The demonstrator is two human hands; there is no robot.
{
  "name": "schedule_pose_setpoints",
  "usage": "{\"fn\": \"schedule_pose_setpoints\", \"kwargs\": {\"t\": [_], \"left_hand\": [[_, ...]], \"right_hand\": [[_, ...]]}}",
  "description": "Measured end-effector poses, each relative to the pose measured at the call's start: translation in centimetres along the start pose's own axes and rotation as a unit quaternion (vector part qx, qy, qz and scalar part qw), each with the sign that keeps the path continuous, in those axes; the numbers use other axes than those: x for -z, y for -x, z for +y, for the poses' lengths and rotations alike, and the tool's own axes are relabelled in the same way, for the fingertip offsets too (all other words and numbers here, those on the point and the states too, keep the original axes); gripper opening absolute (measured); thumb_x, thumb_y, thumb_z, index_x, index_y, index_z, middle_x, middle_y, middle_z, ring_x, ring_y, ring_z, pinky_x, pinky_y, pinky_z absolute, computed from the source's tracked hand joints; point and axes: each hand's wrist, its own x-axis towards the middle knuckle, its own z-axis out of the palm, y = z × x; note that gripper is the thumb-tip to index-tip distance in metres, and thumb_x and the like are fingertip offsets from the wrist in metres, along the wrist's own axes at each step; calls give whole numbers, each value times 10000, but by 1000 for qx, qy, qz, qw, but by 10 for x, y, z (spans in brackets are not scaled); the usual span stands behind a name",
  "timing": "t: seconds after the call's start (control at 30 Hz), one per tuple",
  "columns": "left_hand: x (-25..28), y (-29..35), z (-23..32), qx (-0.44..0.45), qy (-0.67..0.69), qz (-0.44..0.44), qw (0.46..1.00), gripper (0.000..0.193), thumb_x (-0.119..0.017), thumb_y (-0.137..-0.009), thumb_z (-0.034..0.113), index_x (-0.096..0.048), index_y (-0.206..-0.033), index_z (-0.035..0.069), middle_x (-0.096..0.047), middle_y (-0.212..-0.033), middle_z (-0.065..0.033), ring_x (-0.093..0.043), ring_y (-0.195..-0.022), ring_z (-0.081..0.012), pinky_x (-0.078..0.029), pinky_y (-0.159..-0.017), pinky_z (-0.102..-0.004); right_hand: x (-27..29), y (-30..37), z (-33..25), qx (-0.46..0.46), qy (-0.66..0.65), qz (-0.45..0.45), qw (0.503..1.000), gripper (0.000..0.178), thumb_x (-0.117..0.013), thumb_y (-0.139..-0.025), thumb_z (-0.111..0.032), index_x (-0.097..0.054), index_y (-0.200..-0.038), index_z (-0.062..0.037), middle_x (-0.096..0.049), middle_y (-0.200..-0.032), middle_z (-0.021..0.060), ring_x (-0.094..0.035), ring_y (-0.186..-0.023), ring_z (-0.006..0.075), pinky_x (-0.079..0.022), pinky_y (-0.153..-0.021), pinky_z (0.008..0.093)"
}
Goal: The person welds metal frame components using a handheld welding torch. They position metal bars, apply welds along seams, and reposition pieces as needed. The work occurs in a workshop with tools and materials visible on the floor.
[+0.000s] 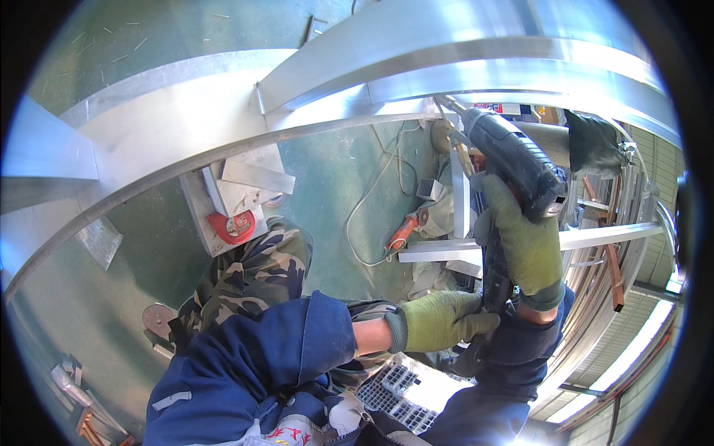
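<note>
My right hand, in a yellow-green glove, is wrapped round the grip of a black power drill. The drill tilts up and to the left, and its front end reaches the lower edge of a shiny metal frame. Whether the bit enters the metal is too small to tell. My left hand, gloved alike, is closed on the dark lower end of the drill, below my right hand. The frame's wide, silvery bars curve across the upper part of the view.
An orange angle grinder with a cord lies on the green floor. Left of it, metal offcuts and a red round container rest together. A white bar crosses at right, near long stacked profiles. A plastic crate is below my hands.
</note>
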Motion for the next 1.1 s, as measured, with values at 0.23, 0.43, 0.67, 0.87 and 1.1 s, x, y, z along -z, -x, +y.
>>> {"fn": "schedule_pose_setpoints", "kwargs": {"t": [0.23, 0.43, 0.67, 0.87, 1.1], "left_hand": [[1, 1, -4, 7, 29, 7, 1000, 466, -605, -1090, 451, -677, -1279, 31, -773, -1053, -145, -735, -976, -203, -572, -868, -387], [2, -1, -11, -21, 4, 28, 999, 437, -620, -1089, 420, -682, -1256, 21, -782, -1037, -117, -742, -934, -183, -584, -859, -380], [2, 5, -5, 6, -77, -17, 997, 401, -625, -1082, 386, -675, -1282, 41, -764, -1049, -158, -744, -972, -267, -573, -885, -419], [1, 7, -16, -86, -68, 6, 994, 398, -629, -1079, 384, -666, -1300, 56, -753, -1092, -201, -734, -1002, -359, -558, -894, -454], [6, 14, -12, -40, -97, -9, 994, 401, -621, -1080, 388, -660, -1310, 61, -736, -1092, -218, -719, -1001, -389, -555, -898, -456]], "right_hand": [[-2, -2, 1, 1, 18, -6, 1000, 357, -751, -955, -270, -699, -1206, -21, -624, -804, 1, -556, -645, 91, -440, -594, 277], [-5, -3, -4, -1, -6, -17, 1000, 314, -732, -981, -236, -702, -1211, -24, -629, -769, -6, -558, -649, 82, -439, -593, 266], [4, 11, -1, -34, 14, -17, 999, 332, -733, -1008, -231, -695, -1270, -29, -673, -825, 4, -579, -667, 65, -465, -612, 251], [3, 15, -2, 21, -52, -32, 998, 478, -696, -1012, -100, -601, -1479, -60, -705, -986, 9, -550, -662, 44, -450, -584, 221], [2, 17, 5, 37, -44, -22, 998, 458, -694, -1011, -83, -612, -1461, -46, -717, -1001, 6, -554, -656, 58, -453, -583, 240]]}}
